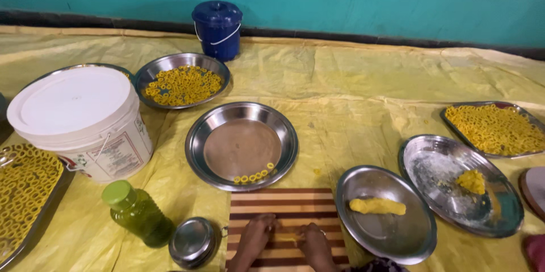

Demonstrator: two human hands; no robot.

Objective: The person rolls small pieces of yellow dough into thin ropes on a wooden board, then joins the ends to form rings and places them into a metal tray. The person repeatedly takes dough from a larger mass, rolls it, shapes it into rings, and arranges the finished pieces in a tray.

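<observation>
Bottom centre: left hand and right hand, fingers curled down, press a thin yellow dough strip between them on the striped board. Rolling appears under way; judged next, forming a ring for the steel plate above.

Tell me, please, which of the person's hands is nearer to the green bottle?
Left. The left hand rests on the striped cutting board, on the side facing the green bottle; the right hand lies farther along the board, toward the steel plates.
</observation>
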